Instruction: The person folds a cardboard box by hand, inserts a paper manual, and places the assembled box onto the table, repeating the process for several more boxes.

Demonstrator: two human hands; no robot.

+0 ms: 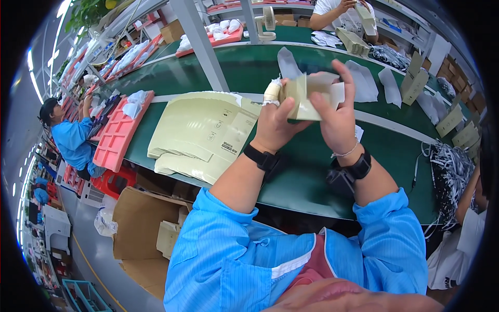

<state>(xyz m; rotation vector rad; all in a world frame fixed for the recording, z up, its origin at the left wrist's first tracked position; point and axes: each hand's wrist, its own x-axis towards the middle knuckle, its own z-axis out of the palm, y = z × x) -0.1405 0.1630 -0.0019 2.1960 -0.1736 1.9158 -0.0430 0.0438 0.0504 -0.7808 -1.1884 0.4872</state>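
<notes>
Carton position: the small pale-green carton (300, 99) is held above the desk (306, 182), between the two hands and ahead of the torso. Its near panel faces the wearer, and a white flap stands out on the right-hand side. The carton is blurred, so the direction of its long axis cannot be determined.

Hand contact: neither hand is clearly nearer; both are at the carton, on opposite sides. The left hand (274, 125) is partly closed on the left side, thumb along the near-left face; its index finger carries a tan wrap (272, 92). The right hand (339, 119) is more open, with the index finger raised and the thumb extended leftward over the near side, at the flap. How firmly the right hand grips cannot be told. No second object is visible in either hand.

Surroundings: the stack of flat cartons (192, 122) lies on the desk to the left, nearer the left hand and apart from it. The translucent pouches (362, 83) lie beyond and to the right, nearer the right hand. Farther right, upright cartons (414, 83) stand near the bundle of cables (449, 171). A large cardboard box (140, 223) stands below the desk edge, left of the wearer.
</notes>
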